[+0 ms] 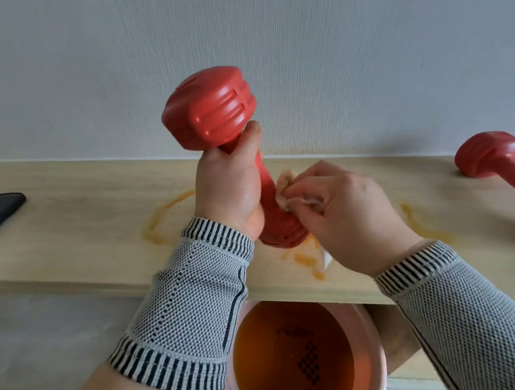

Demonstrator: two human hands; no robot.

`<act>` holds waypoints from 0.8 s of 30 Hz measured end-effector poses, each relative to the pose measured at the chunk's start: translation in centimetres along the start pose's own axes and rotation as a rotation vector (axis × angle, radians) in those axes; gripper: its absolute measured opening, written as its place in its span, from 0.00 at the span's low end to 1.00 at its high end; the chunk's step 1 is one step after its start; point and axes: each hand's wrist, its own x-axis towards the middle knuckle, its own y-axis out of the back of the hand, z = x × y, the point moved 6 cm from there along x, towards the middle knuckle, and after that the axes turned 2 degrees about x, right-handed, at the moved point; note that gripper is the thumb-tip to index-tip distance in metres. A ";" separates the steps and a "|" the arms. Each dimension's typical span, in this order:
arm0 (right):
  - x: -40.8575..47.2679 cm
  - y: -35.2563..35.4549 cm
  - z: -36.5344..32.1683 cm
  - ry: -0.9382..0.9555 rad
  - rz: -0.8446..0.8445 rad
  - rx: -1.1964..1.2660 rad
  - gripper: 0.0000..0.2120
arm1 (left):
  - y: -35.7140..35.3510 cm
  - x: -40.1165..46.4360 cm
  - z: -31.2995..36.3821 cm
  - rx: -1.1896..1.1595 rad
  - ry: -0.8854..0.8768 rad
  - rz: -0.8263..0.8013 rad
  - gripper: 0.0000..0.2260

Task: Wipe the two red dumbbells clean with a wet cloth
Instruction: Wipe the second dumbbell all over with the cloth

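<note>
A pink basin [382, 356] of orange-tinted water is seen nearest, below the edge of the wooden shelf [64, 242]. Above the shelf, one red dumbbell [208, 112] is gripped round its handle by the left hand [230, 190] and is held tilted. A bunched cloth [284, 187] is pinched in the curled fingers of the right hand [349, 216] and pressed against the handle. Orange smears [160, 218] are seen on the shelf. Farther right, the second dumbbell [490, 154] is lying beside the wall [262, 27].

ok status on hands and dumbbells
Left hand grips held dumbbell by its handle. Right hand pinches cloth against it. Second dumbbell lies apart on the shelf.
</note>
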 end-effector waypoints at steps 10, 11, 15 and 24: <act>0.1 0.6 1.1 -0.078 0.054 0.006 0.07 | -0.2 -0.1 0.7 -0.012 -0.041 -0.048 0.07; 0.0 0.5 0.9 -0.078 0.044 0.002 0.07 | -0.3 -0.1 0.6 0.001 -0.044 -0.049 0.07; -1.1 -1.9 -2.4 0.077 -0.180 -0.012 0.09 | -0.1 -0.2 0.1 0.007 0.013 -0.034 0.08; 0.4 -0.1 0.9 -0.127 -0.042 -0.024 0.08 | -0.3 0.2 0.4 -0.031 -0.046 -0.092 0.14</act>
